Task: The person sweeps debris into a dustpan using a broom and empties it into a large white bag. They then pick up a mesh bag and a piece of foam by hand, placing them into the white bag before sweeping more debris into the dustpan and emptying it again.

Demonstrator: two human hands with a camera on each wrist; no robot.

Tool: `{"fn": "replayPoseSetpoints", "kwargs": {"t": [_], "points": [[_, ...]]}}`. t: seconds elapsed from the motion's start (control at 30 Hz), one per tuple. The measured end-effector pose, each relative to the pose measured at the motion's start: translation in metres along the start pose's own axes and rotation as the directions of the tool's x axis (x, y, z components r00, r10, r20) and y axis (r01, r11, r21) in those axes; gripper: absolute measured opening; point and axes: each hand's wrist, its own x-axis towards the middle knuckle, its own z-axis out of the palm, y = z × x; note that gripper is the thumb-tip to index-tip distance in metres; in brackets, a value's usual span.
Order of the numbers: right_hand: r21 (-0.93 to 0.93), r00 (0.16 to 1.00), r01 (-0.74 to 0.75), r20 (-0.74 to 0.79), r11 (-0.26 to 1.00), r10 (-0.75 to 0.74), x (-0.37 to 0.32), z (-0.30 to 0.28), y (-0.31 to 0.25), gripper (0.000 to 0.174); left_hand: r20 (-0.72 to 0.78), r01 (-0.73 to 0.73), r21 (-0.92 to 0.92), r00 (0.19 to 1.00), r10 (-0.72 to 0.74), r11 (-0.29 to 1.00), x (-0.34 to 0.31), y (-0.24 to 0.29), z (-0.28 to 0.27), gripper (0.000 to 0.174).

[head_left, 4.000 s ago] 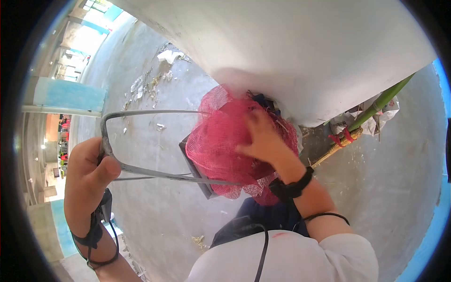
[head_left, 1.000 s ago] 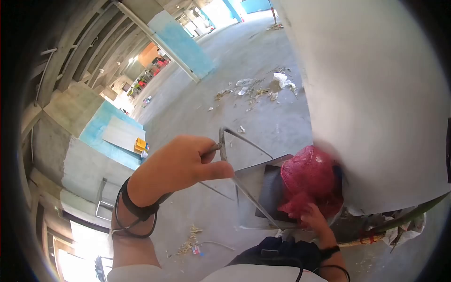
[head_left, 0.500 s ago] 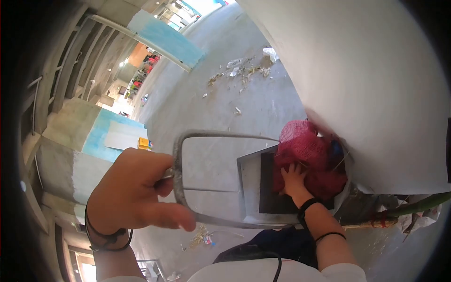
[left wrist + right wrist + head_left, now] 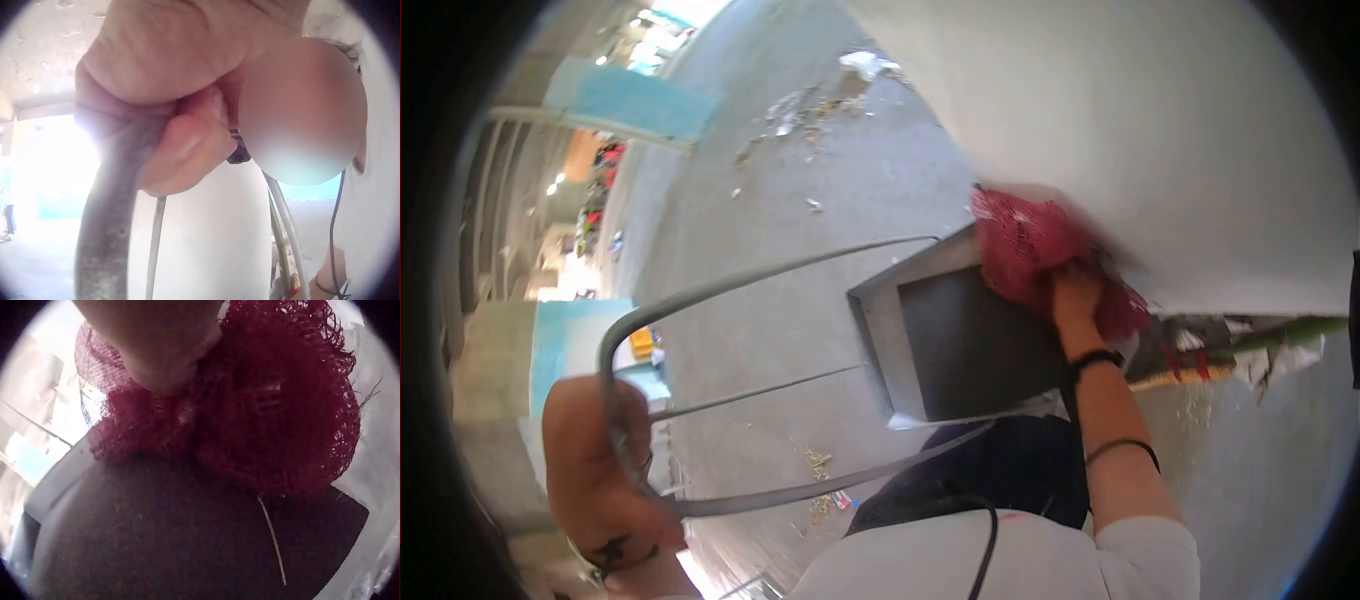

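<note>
My left hand [image 4: 600,450] is at the far end of a bent grey metal tube handle [image 4: 800,490]. In the left wrist view its fingers curl round the dark tube [image 4: 103,244]. The handle runs to a shallow grey metal tray [image 4: 897,365] with a dark flat panel [image 4: 980,345] inside. At the tray's far right side, against a white wall, my right hand [image 4: 1078,290] grips a bunched red mesh bag [image 4: 1025,245]. The right wrist view shows the hand [image 4: 156,350] at the gathered mesh, its fingertips mostly hidden in the folds. A thin straw [image 4: 273,540] lies on the panel.
The white wall [image 4: 1150,150] rises close beside the tray. A green pole [image 4: 1290,335] and a straw-coloured stick with red ties [image 4: 1195,373] lie to the right. Paper scraps and straw litter [image 4: 810,110] are scattered across the concrete floor [image 4: 740,330].
The spread right hand on the mesh bag has become a grip at its gathered part. The bag has shifted towards the wall, uncovering more dark panel. The left hand keeps the handle.
</note>
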Motion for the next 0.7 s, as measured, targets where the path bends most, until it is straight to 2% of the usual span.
{"fn": "replayPoseSetpoints", "kwargs": {"t": [0.07,0.1,0.17,0.23,0.27,0.33,0.37,0.4,0.43,0.47,0.5,0.57,0.7], "points": [[0.06,0.998,0.035,0.053,0.998,-0.038,0.016,0.047,-0.006,0.03,-0.002,0.039,-0.006,0.999,-0.039,0.999,-0.001,0.0,0.004,0.064],[0.125,0.997,0.01,0.073,0.992,-0.019,0.012,0.04,-0.006,0.033,0.053,0.036,-0.003,0.998,-0.036,0.999,0.002,0.0,0.003,0.063],[0.251,0.994,-0.045,0.109,0.967,0.018,0.0,0.0,-0.005,0.042,0.089,0.03,-0.06,0.996,-0.025,0.998,0.014,-0.003,0.008,0.062],[0.354,0.99,0.078,0.08,0.932,-0.113,-0.014,-0.047,0.011,0.053,0.033,0.04,-0.185,0.999,-0.035,0.982,0.019,-0.008,0.018,0.061],[0.402,0.982,0.139,0.06,0.905,-0.177,-0.023,-0.069,0.02,0.059,0.075,0.035,-0.22,0.997,-0.019,0.975,0.021,-0.013,0.016,0.062],[0.712,0.93,0.188,0.092,0.676,-0.356,-0.047,-0.11,0.05,0.069,0.157,0.028,-0.287,0.987,0.018,0.957,0.026,-0.03,0.009,0.063],[0.833,0.894,0.185,0.077,0.521,-0.441,-0.056,-0.117,0.067,0.074,0.191,0.046,-0.25,0.982,0.003,0.967,0.028,-0.036,0.008,0.065],[0.893,0.938,-0.026,0.176,0.448,-0.297,-0.061,-0.113,0.088,0.077,0.225,0.062,-0.211,0.974,-0.013,0.975,0.03,-0.041,0.009,0.067],[0.919,0.942,-0.224,0.29,0.325,-0.168,-0.067,-0.106,0.107,0.079,0.256,0.081,-0.158,0.966,-0.039,0.984,0.033,-0.039,0.01,0.069],[0.901,0.909,-0.399,0.413,0.17,-0.055,-0.071,-0.095,0.119,0.082,0.25,0.072,-0.125,0.968,-0.039,0.99,0.035,-0.033,0.016,0.074],[0.868,0.93,-0.368,0.345,0.334,0.128,-0.075,-0.079,0.117,0.082,0.274,0.056,-0.105,0.961,-0.025,0.993,0.038,-0.034,0.019,0.073],[0.687,0.9,-0.371,0.099,0.625,0.425,-0.09,-0.042,0.106,0.083,0.322,0.021,-0.068,0.947,0.002,0.997,0.042,-0.038,0.024,0.071],[0.6,0.983,-0.16,0.026,0.784,0.181,-0.098,-0.055,0.015,0.09,0.418,-0.032,-0.112,0.905,0.076,0.993,0.022,-0.047,0.027,0.059]]}}
